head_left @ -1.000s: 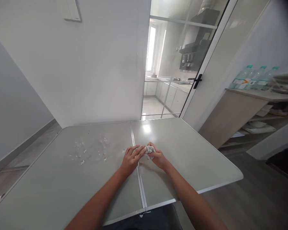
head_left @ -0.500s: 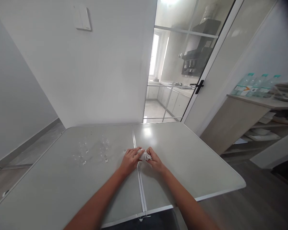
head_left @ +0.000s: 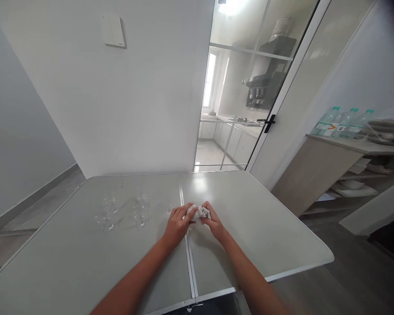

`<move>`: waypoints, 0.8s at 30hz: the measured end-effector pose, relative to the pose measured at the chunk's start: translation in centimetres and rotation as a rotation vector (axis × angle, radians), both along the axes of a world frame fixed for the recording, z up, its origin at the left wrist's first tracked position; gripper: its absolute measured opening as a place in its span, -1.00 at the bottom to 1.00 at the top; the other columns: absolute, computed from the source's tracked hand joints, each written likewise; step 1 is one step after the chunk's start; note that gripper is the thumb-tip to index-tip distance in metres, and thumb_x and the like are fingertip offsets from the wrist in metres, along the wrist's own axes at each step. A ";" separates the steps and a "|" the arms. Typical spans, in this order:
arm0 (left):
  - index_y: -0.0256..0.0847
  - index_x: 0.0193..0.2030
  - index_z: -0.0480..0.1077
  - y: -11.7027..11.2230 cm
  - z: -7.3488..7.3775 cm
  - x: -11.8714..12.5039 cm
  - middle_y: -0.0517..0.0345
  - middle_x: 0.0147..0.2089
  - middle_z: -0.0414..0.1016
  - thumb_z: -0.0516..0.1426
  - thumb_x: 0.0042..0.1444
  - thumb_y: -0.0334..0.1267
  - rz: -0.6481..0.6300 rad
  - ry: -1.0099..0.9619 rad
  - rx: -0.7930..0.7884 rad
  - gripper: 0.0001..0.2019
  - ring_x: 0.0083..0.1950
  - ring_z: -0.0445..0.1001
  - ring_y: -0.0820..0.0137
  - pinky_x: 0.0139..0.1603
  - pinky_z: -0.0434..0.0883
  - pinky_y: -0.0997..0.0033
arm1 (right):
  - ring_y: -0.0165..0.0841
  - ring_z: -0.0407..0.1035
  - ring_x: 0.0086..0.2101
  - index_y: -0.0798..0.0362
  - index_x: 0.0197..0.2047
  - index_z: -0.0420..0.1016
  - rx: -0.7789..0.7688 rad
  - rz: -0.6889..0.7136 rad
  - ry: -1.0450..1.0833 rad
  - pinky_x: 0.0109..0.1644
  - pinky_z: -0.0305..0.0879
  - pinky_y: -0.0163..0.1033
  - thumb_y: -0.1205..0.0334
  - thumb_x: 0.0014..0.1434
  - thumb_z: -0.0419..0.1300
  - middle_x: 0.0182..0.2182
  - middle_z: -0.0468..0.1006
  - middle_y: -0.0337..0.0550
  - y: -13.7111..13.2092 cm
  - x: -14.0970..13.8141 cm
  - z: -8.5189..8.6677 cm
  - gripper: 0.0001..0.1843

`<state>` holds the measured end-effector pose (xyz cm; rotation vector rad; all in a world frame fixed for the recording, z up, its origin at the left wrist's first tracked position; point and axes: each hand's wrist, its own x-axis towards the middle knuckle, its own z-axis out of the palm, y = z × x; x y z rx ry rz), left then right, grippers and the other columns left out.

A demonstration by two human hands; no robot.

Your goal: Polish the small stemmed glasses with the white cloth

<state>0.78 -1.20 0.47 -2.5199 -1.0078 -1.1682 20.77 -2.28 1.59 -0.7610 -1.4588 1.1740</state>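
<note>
Over the table's middle seam, my left hand [head_left: 177, 225] is closed around a clear glass [head_left: 170, 211]; its transparent end pokes out to the left of my fingers and the rest is mostly hidden. My right hand [head_left: 214, 222] grips a crumpled white cloth [head_left: 202, 212], bunched against the glass's right end between both hands. Left of my hands, several clear stemmed glasses [head_left: 142, 214] stand on the table, faint against its pale top.
The pale folding table [head_left: 256, 227] has a metal edge and meets a white wall [head_left: 144, 96]. Behind it is a glass door [head_left: 236, 87] with a black handle [head_left: 269, 124]. At right, a wooden shelf [head_left: 328, 166] carries several plastic bottles [head_left: 326, 122].
The cloth shows more to the right of the glass, and my right hand has turned slightly. My left hand keeps its hold. The whole view has shifted a little.
</note>
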 end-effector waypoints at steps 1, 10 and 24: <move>-0.06 0.38 0.21 0.1 -0.1 -0.1 -0.11 0.28 0.44 0.18 0.25 -0.38 -0.014 0.014 -0.018 -0.43 0.21 0.48 0.18 0.12 0.40 0.14 | -0.34 0.15 -0.38 -0.06 -0.27 0.26 0.117 -0.017 -0.116 0.14 0.24 0.03 0.28 0.13 0.21 -0.40 0.23 -0.30 0.0 0.4 0.1 -0.84; -0.10 0.42 0.14 0.1 0.6 -0.7 -0.18 0.25 0.44 0.19 0.26 -0.28 -0.070 0.084 -0.143 -0.39 0.19 0.48 0.12 0.09 0.41 0.10 | -0.32 0.12 -0.43 -0.09 -0.28 0.26 0.463 -0.018 -0.484 0.43 -0.33 0.29 0.41 0.08 0.16 -0.44 0.23 -0.35 -0.1 1.3 0.2 -0.79; 0.05 0.36 0.28 0.1 1.2 -1.1 -0.01 0.25 0.49 0.09 0.32 -0.36 -0.042 0.049 0.049 -0.51 0.18 0.51 0.26 0.10 0.38 0.20 | -0.34 0.27 -0.31 -0.04 -0.21 0.26 -0.294 0.109 0.280 -0.20 0.26 -0.22 0.20 0.08 0.29 -0.32 0.34 -0.26 -0.1 -0.3 0.8 -0.72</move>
